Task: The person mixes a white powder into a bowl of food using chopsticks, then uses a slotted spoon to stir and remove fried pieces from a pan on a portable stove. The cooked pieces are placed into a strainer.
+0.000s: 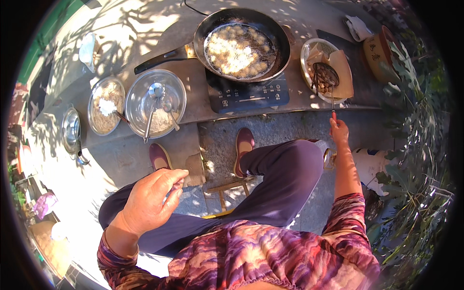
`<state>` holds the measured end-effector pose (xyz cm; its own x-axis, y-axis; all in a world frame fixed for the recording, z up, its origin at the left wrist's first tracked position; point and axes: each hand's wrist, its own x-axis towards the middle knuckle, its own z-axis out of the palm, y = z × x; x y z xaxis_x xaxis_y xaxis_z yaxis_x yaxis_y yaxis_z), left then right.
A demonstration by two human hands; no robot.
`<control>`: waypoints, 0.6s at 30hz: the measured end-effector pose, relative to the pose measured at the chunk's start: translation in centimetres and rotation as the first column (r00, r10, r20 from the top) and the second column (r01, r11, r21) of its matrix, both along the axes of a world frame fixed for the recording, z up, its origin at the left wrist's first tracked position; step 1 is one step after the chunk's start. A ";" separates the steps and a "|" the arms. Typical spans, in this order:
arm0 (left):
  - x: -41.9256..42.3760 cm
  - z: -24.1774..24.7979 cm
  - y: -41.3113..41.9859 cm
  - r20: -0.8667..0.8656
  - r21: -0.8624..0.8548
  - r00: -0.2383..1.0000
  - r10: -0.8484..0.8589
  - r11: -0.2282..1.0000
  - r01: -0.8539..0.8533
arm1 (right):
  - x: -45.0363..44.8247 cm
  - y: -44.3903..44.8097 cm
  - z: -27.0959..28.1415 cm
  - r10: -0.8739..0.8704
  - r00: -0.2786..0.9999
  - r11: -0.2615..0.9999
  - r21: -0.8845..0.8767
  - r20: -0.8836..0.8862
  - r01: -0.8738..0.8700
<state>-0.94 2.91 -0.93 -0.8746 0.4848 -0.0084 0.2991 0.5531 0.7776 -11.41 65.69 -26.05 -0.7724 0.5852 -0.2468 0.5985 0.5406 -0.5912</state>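
My right hand (339, 131) grips the red handle of a skimmer (328, 74), whose dark head rests over brown fried pieces (322, 87) in a paper-lined white basket (305, 46). My left hand (156, 199) is raised above my left thigh, fingers bent, with nothing seen in it. Ahead of me a black frying pan (282, 54) holds many pale balls (235, 50) in bubbling oil, on an induction cooker (250, 97). Left of the cooker, a glass bowl (181, 87) holds flour, a ladle and a spoon. Beside it, another bowl (121, 87) contains a pale mixture and a utensil with white stuff on it.
A small metal bowl (65, 128) with a ladle stands at the far left. The pan's handle (156, 61) points left over the bowls. A brown pot (377, 54) with writing and leafy branches (409, 145) are on the right. A wooden stool frame (222, 188) shows between my legs.
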 end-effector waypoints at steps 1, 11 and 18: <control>0.1 -0.1 0.0 -0.005 0.000 1.000 0.003 1.000 -0.003 | 0.1 0.0 0.2 -0.007 1.000 1.000 0.003 0.029 0.007; 0.6 0.0 -0.5 -0.057 0.023 0.998 0.003 1.000 -0.002 | 0.0 -2.2 4.1 0.176 0.889 0.961 0.271 -0.423 -0.062; 1.1 0.0 -0.6 -0.110 -0.025 0.994 -0.005 1.000 0.002 | -2.0 -14.4 12.0 0.399 0.762 0.892 0.022 -0.510 -0.452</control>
